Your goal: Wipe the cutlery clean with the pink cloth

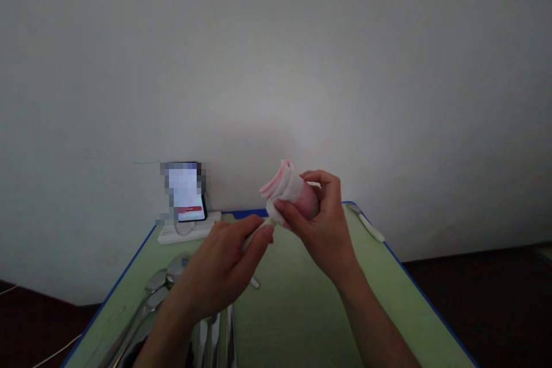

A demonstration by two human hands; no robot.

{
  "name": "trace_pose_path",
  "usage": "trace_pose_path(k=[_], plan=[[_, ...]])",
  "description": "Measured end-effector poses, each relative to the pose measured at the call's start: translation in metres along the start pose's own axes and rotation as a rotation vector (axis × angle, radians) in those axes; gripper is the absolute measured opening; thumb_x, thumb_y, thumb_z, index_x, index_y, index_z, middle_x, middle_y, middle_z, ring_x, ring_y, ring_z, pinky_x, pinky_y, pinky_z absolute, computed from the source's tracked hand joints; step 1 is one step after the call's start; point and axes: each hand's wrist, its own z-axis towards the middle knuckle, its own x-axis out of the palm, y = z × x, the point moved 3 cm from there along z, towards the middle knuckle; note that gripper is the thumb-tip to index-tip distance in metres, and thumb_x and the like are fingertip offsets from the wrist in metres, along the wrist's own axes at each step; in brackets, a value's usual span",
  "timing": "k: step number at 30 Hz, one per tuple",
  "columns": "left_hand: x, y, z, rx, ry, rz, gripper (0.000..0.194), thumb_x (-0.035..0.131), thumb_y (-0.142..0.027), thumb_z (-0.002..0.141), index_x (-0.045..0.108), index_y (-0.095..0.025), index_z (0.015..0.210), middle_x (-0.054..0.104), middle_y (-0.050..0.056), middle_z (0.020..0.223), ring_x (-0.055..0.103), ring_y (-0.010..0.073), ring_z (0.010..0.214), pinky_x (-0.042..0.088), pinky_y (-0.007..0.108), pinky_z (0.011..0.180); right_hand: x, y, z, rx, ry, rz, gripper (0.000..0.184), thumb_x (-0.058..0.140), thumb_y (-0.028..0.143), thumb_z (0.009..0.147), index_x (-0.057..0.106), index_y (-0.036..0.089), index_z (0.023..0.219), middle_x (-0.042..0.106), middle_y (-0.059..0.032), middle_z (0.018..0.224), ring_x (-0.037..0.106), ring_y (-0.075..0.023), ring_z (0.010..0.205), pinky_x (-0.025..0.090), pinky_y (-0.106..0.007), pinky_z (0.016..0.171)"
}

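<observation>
My left hand (233, 259) is closed round the pale handle (254, 234) of a utensil, held above the table. The utensil's other end is hidden in a folded pink and white cloth (297, 190). My right hand (325, 221) grips that cloth, thumb on the near side and fingers curled behind it. The two hands are close together, with the handle running up from the left fist into the cloth.
Large metal spoons (157, 282) and several other pieces of cutlery (215, 333) lie at the left front of the green table (297, 310). A phone (187, 192) leans upright on a white stand (190, 230). A white-handled utensil (370, 227) rests by the right edge. Behind rises a wall.
</observation>
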Motion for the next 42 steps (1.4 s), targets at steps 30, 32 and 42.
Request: trace_pose_path(k=[30, 32, 42], plan=[[-0.003, -0.002, -0.001, 0.092, -0.003, -0.247, 0.035, 0.036, -0.037, 0.093, 0.058, -0.017, 0.074, 0.037, -0.007, 0.051, 0.035, 0.0068, 0.045, 0.024, 0.019, 0.043, 0.008, -0.012, 0.005, 0.322, -0.039, 0.921, 0.009, 0.052, 0.021, 0.074, 0.059, 0.023, 0.079, 0.061, 0.0004, 0.079, 0.053, -0.0144, 0.073, 0.046, -0.028, 0.070], [-0.003, -0.001, -0.001, 0.078, 0.000, -0.272, 0.035, 0.036, -0.038, 0.093, 0.058, -0.017, 0.074, 0.036, -0.007, 0.051, 0.034, 0.0067, 0.045, 0.024, 0.018, 0.043, 0.011, -0.009, 0.004, 0.346, 0.010, 0.950, 0.010, 0.056, 0.020, 0.070, 0.060, 0.023, 0.079, 0.062, 0.0011, 0.079, 0.053, -0.0145, 0.071, 0.046, -0.028, 0.070], [0.001, 0.005, -0.001, -0.049, -0.036, -0.325, 0.039, 0.034, -0.042, 0.093, 0.051, -0.018, 0.068, 0.035, -0.006, 0.049, 0.034, 0.0081, 0.045, 0.022, 0.018, 0.041, 0.019, 0.008, -0.002, 0.365, 0.132, 0.968, 0.033, 0.041, 0.050, 0.083, 0.060, 0.026, 0.092, 0.063, -0.0020, 0.104, 0.054, -0.0199, 0.102, 0.044, -0.034, 0.086]])
